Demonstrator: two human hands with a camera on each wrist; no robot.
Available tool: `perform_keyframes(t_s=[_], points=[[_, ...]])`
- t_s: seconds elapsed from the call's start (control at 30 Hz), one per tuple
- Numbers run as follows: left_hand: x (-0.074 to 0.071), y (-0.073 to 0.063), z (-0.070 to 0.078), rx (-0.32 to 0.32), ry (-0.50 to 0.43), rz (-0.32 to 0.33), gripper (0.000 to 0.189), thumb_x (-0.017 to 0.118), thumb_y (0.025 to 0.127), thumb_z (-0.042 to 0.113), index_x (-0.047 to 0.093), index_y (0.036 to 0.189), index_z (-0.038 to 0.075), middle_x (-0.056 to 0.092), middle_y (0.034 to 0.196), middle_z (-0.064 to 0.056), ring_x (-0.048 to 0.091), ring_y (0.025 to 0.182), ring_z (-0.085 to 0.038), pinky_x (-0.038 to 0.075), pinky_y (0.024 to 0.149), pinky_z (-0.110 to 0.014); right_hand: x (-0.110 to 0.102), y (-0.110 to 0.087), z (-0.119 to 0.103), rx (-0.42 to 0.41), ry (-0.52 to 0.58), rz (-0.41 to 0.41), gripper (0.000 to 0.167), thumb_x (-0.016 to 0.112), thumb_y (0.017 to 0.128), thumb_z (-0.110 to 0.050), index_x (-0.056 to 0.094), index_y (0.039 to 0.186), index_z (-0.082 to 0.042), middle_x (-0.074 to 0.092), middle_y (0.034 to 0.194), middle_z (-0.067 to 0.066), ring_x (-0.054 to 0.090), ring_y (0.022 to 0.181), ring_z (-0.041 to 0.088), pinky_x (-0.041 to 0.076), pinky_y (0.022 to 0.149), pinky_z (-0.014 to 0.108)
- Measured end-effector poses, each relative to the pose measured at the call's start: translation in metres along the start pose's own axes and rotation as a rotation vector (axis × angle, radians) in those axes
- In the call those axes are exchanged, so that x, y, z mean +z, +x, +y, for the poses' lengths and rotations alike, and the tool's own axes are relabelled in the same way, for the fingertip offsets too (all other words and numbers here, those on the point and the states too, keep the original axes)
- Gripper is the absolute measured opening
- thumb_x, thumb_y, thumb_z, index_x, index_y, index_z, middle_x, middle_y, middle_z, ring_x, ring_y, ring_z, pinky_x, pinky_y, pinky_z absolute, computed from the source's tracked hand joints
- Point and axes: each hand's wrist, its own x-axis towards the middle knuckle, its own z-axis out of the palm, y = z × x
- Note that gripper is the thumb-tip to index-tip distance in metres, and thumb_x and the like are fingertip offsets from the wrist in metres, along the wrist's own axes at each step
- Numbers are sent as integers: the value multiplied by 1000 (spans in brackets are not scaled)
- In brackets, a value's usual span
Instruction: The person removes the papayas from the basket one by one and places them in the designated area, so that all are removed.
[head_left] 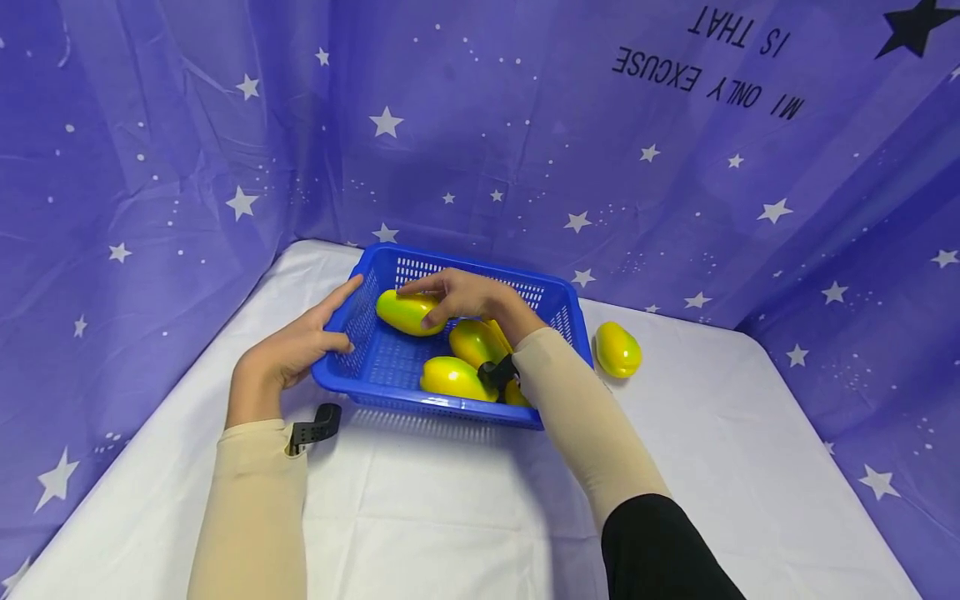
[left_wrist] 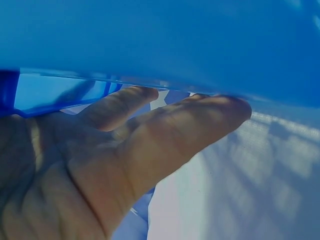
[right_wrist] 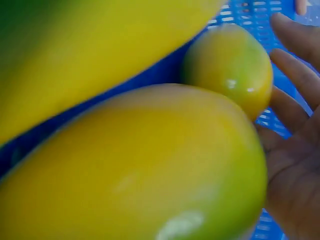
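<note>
A blue plastic basket (head_left: 390, 400) with slotted walls holds several glossy yellow-green oval fruits, some with lengthwise creases. My left hand (head_left: 292, 342) grips the basket's left end, thumb over the rim on the inner side; in the left wrist view its fingers (left_wrist: 175, 130) lie under the blue rim. Inside the basket, my right hand (head_left: 465, 296) reaches over the far-left fruit (head_left: 401, 312), fairly straight fingers touching it. Two fruits (right_wrist: 150, 165) fill much of the right wrist view, beside the right palm. Nearer me in the basket lies another fruit (head_left: 450, 377), partly behind the wrist strap.
One more yellow-green fruit (head_left: 618, 350) lies on the white cloth (head_left: 720, 433), just right of the basket. A purple curtain (head_left: 480, 125) with white stars closes off the back and both sides. Black straps (head_left: 318, 423) sit at both wrists.
</note>
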Motion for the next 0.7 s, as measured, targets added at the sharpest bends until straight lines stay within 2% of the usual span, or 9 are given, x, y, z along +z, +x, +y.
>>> perform_keyframes(t_s=[0.13,0.37,0.7], points=[[0,-1,0,4,-1,-3,99,46,83,-7,8,153,50,-13,160,-6,31,129,-47,48,94,-48,3,1,1,3,-24,5,62,75,84,-18,54,141,-27,47,143,-12,38,134,12,32,110,37],[0,1,-2,4,-20,-5,100,47,81,-8,8,154,49,-10,160,-8,41,120,-49,51,88,-48,4,1,3,15,-57,55,58,74,85,-16,56,139,-31,49,142,-10,43,128,13,35,108,39],[-1,2,-2,13,-10,-3,99,47,82,-8,8,154,48,-11,160,-6,38,123,-48,51,89,-47,3,1,4,0,-68,82,55,72,87,-10,59,137,-29,52,138,-9,46,124,15,38,106,36]])
